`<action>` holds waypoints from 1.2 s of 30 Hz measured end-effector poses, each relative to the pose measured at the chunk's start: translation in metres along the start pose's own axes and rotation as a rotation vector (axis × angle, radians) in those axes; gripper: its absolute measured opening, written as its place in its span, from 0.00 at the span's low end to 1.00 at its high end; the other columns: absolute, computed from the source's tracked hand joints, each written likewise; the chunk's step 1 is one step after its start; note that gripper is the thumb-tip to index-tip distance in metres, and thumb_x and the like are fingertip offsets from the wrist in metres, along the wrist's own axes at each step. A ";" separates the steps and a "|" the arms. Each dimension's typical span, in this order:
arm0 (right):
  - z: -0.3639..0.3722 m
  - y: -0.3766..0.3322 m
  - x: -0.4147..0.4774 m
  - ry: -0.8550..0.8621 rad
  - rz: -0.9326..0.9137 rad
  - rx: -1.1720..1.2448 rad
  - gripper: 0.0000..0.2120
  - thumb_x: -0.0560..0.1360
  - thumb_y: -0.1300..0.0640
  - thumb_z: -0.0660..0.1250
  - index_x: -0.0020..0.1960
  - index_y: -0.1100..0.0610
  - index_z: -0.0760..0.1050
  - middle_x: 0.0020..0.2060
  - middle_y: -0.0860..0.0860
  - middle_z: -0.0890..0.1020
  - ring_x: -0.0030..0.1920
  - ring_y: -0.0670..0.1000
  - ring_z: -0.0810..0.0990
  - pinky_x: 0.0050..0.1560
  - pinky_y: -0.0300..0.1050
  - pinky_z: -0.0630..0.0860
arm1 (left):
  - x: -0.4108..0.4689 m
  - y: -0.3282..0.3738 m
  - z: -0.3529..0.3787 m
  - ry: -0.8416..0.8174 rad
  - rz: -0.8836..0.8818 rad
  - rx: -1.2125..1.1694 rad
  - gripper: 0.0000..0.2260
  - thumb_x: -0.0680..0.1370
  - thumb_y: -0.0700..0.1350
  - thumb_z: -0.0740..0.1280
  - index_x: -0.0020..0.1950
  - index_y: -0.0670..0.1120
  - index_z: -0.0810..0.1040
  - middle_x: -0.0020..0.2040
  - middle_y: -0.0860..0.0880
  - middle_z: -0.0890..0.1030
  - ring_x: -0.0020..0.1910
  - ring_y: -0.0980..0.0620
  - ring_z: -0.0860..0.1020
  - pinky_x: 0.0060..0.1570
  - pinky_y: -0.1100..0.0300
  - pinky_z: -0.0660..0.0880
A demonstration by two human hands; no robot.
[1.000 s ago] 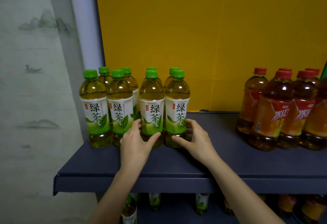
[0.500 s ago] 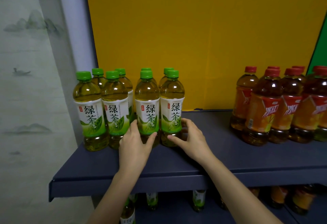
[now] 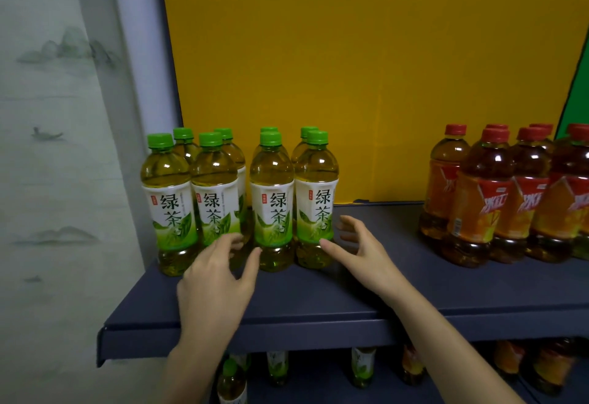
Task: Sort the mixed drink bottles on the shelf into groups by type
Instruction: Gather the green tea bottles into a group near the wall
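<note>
Several green tea bottles [image 3: 272,199] with green caps stand in two rows at the left of the dark blue shelf [image 3: 318,301]. Several iced red tea bottles [image 3: 478,206] with red caps stand grouped at the right. My left hand [image 3: 216,279] hovers in front of the second and third front green bottles, fingers spread, its thumb tip near the third bottle's base. My right hand [image 3: 360,250] is open beside the rightmost front green bottle [image 3: 316,199], thumb tip at its lower label, fingers behind and apart from it. Neither hand grips a bottle.
A yellow panel [image 3: 350,78] backs the shelf, with a green panel [image 3: 577,97] at far right. A bare stretch of shelf lies between the two groups. More green and red bottles [image 3: 277,368] stand on the shelf below. A painted wall [image 3: 57,148] is at left.
Both hands have drawn back from the two right front green bottles and opened; a second ago they were wrapped around the bottle bases. The bottles stay in place.
</note>
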State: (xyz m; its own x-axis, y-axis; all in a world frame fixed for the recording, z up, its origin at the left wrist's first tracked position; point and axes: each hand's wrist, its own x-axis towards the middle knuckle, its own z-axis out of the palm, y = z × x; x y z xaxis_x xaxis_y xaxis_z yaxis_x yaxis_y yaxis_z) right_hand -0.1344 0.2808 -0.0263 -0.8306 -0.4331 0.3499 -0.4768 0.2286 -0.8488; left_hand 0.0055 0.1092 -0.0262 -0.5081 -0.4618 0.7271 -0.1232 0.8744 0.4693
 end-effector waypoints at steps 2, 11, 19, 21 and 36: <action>-0.005 -0.003 0.002 -0.016 0.017 0.064 0.40 0.66 0.42 0.70 0.72 0.53 0.59 0.68 0.48 0.69 0.65 0.46 0.69 0.64 0.44 0.69 | 0.005 -0.010 -0.015 0.080 -0.019 -0.032 0.13 0.72 0.49 0.70 0.54 0.45 0.78 0.48 0.49 0.82 0.45 0.52 0.79 0.43 0.56 0.76; 0.007 -0.014 0.036 -0.193 0.059 0.395 0.51 0.58 0.48 0.80 0.73 0.45 0.55 0.69 0.48 0.68 0.67 0.48 0.69 0.67 0.53 0.69 | 0.071 -0.098 -0.030 -0.107 -0.354 -0.606 0.59 0.48 0.64 0.78 0.74 0.49 0.57 0.72 0.48 0.65 0.69 0.52 0.65 0.68 0.53 0.64; 0.025 -0.022 0.045 -0.180 0.025 0.456 0.43 0.61 0.60 0.75 0.70 0.49 0.58 0.57 0.47 0.79 0.53 0.43 0.81 0.44 0.36 0.78 | 0.101 -0.124 -0.010 -0.471 -0.354 -0.831 0.53 0.41 0.59 0.82 0.64 0.43 0.72 0.54 0.46 0.82 0.51 0.51 0.82 0.49 0.58 0.79; 0.026 -0.023 0.045 -0.171 0.026 0.436 0.43 0.61 0.59 0.74 0.71 0.50 0.57 0.57 0.46 0.78 0.53 0.42 0.80 0.45 0.36 0.78 | 0.101 -0.124 -0.009 -0.464 -0.346 -0.838 0.52 0.41 0.58 0.82 0.63 0.43 0.73 0.53 0.47 0.83 0.49 0.52 0.82 0.44 0.62 0.80; 0.032 -0.024 0.045 -0.144 0.020 0.377 0.44 0.61 0.58 0.75 0.71 0.47 0.55 0.60 0.46 0.77 0.55 0.42 0.79 0.49 0.36 0.78 | 0.098 -0.120 -0.003 -0.477 -0.258 -0.838 0.50 0.46 0.60 0.81 0.65 0.46 0.71 0.55 0.49 0.82 0.51 0.55 0.81 0.42 0.68 0.78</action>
State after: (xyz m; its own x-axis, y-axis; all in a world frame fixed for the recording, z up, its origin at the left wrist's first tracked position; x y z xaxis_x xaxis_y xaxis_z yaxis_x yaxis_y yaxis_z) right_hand -0.1515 0.2283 -0.0027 -0.7770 -0.5557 0.2957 -0.2998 -0.0864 -0.9501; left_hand -0.0270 -0.0418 -0.0099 -0.8624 -0.3543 0.3616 0.2695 0.2834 0.9204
